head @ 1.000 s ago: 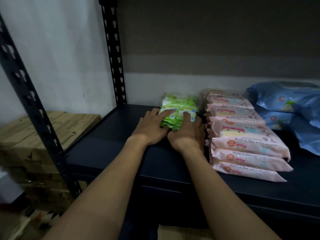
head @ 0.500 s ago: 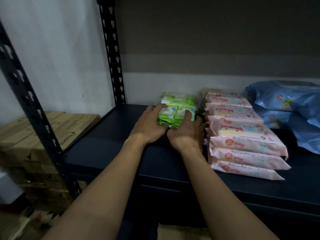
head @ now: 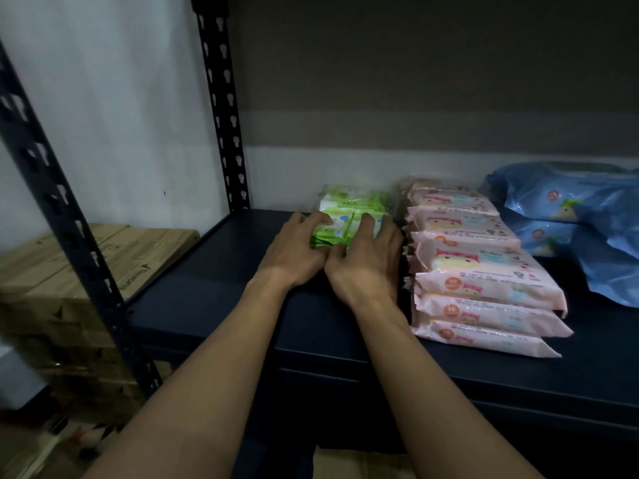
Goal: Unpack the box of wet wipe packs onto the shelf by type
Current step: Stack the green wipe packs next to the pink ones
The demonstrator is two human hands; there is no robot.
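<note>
A small stack of green wet wipe packs (head: 333, 233) lies on the dark blue shelf (head: 207, 288), just in front of another green pack (head: 352, 202) by the back wall. My left hand (head: 297, 252) lies over the stack's left side, its fingers on top. My right hand (head: 368, 262) rests on the right side, thumb at the front edge. Both hands press against the stack side by side. To the right runs a row of several pink packs (head: 480, 276). Blue packs (head: 570, 209) are piled at the far right.
Black perforated shelf posts stand at the back left (head: 224, 108) and front left (head: 62, 216). Stacked cardboard boxes (head: 69, 267) sit left of the shelf, outside the frame. The top of a cardboard box (head: 352, 464) shows below the shelf edge.
Both hands have pushed the front green stack a little deeper, up to the rear green pack. My fingers now lie further over its top.
</note>
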